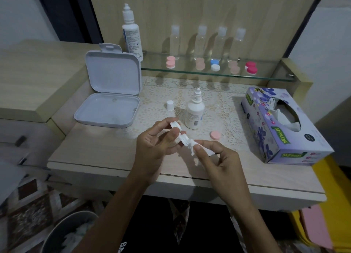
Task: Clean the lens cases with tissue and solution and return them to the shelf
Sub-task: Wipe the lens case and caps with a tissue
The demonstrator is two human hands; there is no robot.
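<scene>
left hand (153,142) grips white lens case (180,133) above the table (95,148) edge, tilted toward the right hand (214,157), which pinches a twisted tissue (191,148) at the case's near cup, likely to wipe inside. pink cap (215,135) lies off beside it. uncapped solution (194,114) stands near. other cases wait on the shelf (266,77).
</scene>
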